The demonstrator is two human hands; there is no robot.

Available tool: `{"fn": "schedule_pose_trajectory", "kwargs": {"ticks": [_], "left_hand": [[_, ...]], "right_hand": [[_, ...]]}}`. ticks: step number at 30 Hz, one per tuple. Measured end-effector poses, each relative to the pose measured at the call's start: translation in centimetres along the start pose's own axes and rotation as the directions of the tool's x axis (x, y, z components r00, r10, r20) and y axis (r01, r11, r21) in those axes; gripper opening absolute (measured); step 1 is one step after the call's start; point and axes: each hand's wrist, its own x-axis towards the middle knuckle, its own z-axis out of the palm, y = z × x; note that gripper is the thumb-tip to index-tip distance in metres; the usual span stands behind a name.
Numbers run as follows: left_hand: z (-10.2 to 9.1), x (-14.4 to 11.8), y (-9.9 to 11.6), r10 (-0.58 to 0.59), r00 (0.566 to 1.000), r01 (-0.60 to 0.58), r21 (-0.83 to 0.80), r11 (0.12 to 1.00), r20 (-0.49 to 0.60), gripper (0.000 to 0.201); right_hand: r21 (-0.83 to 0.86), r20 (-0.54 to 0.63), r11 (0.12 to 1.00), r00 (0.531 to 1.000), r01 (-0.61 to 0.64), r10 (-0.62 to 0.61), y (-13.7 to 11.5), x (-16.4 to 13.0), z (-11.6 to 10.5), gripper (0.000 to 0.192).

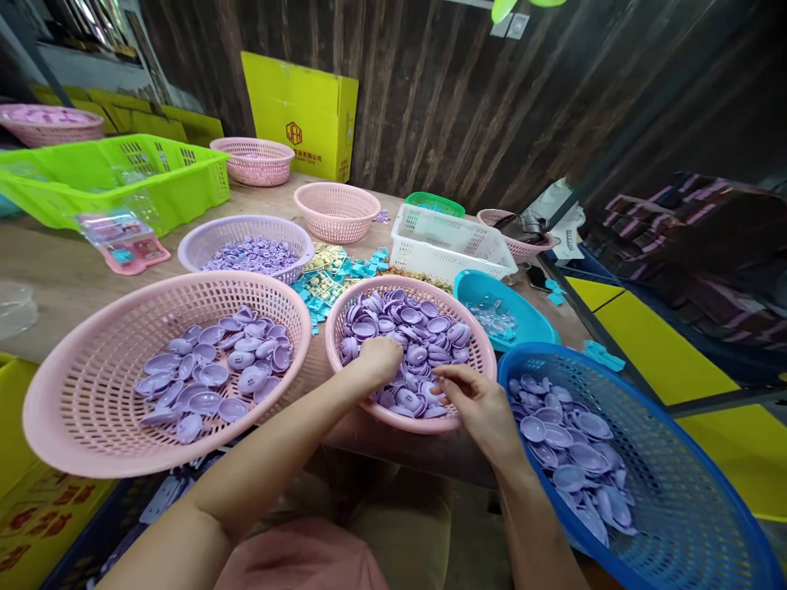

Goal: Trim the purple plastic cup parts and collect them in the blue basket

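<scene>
From afar I count two large near baskets: one pink basket (92, 385) at left, one blue basket (682, 459) at right; then one smaller round basket (399, 419) between. All three hold purple pieces (439, 325) (too many to count). At the middle ones, the left hand (379, 362) is curled, the right hand (483, 401) has bent fingers; what they grasp, I cannot tell.

The lilac pieces (438, 325) look like smooth, lightly glossy plastic. Plastic too: the shiny blue basket (694, 459) at four o'clock and the lime crate (190, 188) at ten. The desk (67, 287) is matt wood; the yellow box (301, 90) at eleven, smooth cardboard; the wall (418, 98) at twelve, dull.
</scene>
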Motion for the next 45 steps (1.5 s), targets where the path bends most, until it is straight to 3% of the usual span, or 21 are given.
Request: {"fn": "schedule_pose_trajectory", "kwargs": {"ticks": [4,7,10,12,14,16,18,20,22,25,27,30,34,36,38,41,45], "left_hand": [[-0.7,-0.5,-0.2,-0.002,0.999,0.003,0.022,1.0,-0.042,0.018],[-1.0,-1.2,-0.5,0.033,0.984,-0.039,-0.029,0.999,-0.177,0.016],[-1.0,-2.2,-0.8,0.015,0.955,-0.075,-0.191,0.979,-0.295,0.014],[-0.9,-3.0,-0.9,-0.035,0.952,-0.087,-0.379,0.921,-0.305,0.022],[-0.7,-3.7,-0.8,-0.05,0.977,-0.093,-0.623,0.777,-0.208,0.029],[-0.6,-4.2,-0.8,0.028,0.999,-0.042,-0.839,0.542,-0.032,0.029],[-0.6,-4.6,-0.7,0.17,0.982,0.036,-0.957,0.288,0.088,0.024],[-0.6,-4.8,-0.7,0.276,0.956,0.08,-0.993,0.088,0.102,0.02],[-0.7,-4.8,-0.7,0.315,0.945,0.107,-0.994,-0.031,0.092,0.027],[-0.8,-4.5,-0.7,0.305,0.949,0.119,-0.987,-0.107,0.082,0.037],[-0.9,-4.4,-0.8,0.296,0.953,0.094,-0.99,-0.101,0.06,0.038],[-1.0,-4.3,-0.9,0.262,0.964,0.046,-0.999,0.023,0.05,0.033],[-0.9,-4.6,-0.7,0.128,0.99,-0.095,-0.925,0.368,-0.05,0.021],[-0.8,-4.9,-0.5,0.082,0.979,-0.201,-0.813,0.546,-0.187,0.02],[-0.8,-5.1,-0.2,0.074,0.953,-0.272,-0.718,0.641,-0.295,0.02],[-0.7,-5.3,0.0,-0.009,0.938,-0.252,-0.699,0.67,-0.347,0.019],[-0.7,-5.5,0.3,-0.102,0.945,-0.194,-0.783,0.591,-0.311,0.015]], "right_hand": [[0.061,-0.072,0.996,0.995,-0.064,0.068,0.4,-0.3,0.6,0.025],[0.06,-0.147,0.996,0.986,-0.066,0.074,0.1,-0.6,0.8,0.026],[-0.082,-0.187,0.996,0.982,0.025,-0.04,-0.4,-0.9,0.8,0.023],[-0.155,-0.185,0.984,0.976,0.088,-0.117,-0.7,-0.9,0.9,0.02],[-0.096,-0.162,0.991,0.981,0.091,-0.106,-0.9,-0.7,1.3,0.021],[0.058,-0.125,0.998,0.992,0.029,-0.021,-0.9,-0.4,1.8,0.024],[0.223,-0.101,0.974,0.993,-0.043,0.067,-1.0,0.0,2.4,0.028],[0.33,-0.097,0.94,0.987,-0.089,0.128,-1.0,0.3,2.9,0.031],[0.36,-0.111,0.929,0.984,-0.091,0.139,-1.1,0.5,3.3,0.031],[0.275,-0.14,0.961,0.987,-0.033,0.074,-1.3,0.4,3.6,0.03],[0.15,-0.144,0.988,0.99,0.032,-0.01,-1.6,0.2,3.5,0.029],[-0.053,-0.117,0.985,0.979,0.162,-0.168,-1.9,-0.1,3.2,0.028],[-0.258,-0.09,0.927,0.948,0.273,-0.304,-2.5,-0.1,2.6,0.023],[-0.355,-0.053,0.888,0.942,0.292,-0.331,-2.9,0.0,2.3,0.02],[-0.423,-0.025,0.855,0.94,0.299,-0.341,-3.2,0.0,2.1,0.018],[-0.443,-0.11,0.864,0.942,0.238,-0.316,-3.7,-0.4,2.1,0.017],[-0.257,-0.245,0.959,0.952,0.121,-0.186,-4.0,-1.1,3.0,0.021]]}}
